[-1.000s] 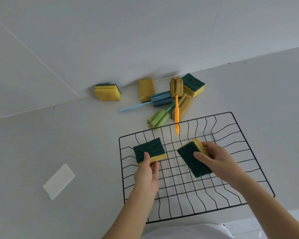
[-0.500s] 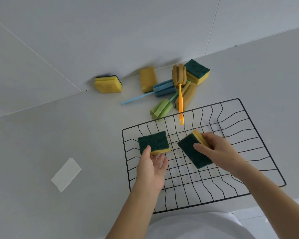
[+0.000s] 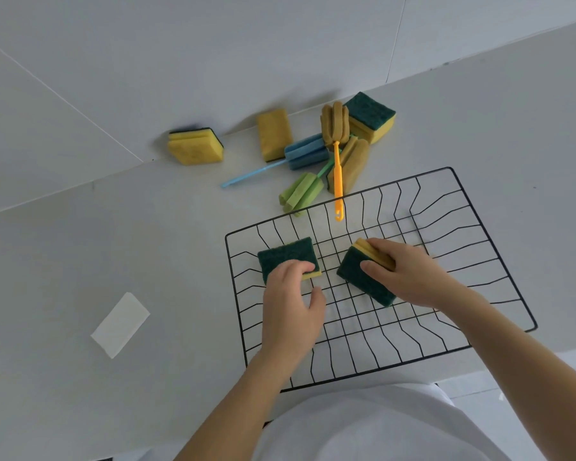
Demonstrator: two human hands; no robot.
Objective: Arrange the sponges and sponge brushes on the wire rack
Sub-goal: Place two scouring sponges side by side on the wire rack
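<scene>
A black wire rack (image 3: 499,261) lies on the grey counter. A green-topped yellow sponge (image 3: 285,254) lies flat in its left part; my left hand (image 3: 290,304) has its fingertips on the sponge's near edge, thumb apart. My right hand (image 3: 409,274) grips a second green-and-yellow sponge (image 3: 359,281), tilted, over the rack's middle. Behind the rack lie a blue sponge brush (image 3: 305,156), a green sponge brush (image 3: 301,194), an orange-handled brush (image 3: 335,124) whose handle end reaches over the rack's far rim, and loose sponges (image 3: 195,146), (image 3: 273,133), (image 3: 371,116), (image 3: 351,164).
A white piece of paper (image 3: 120,324) lies on the counter left of the rack. The wall (image 3: 280,44) rises right behind the pile of sponges. The counter's front edge runs just below the rack, near my white shirt (image 3: 379,427).
My left hand let go of the left sponge, then moved forward so that its fingertips rest on it. The right hand has lowered its sponge slightly toward the rack. The camera moved closer.
</scene>
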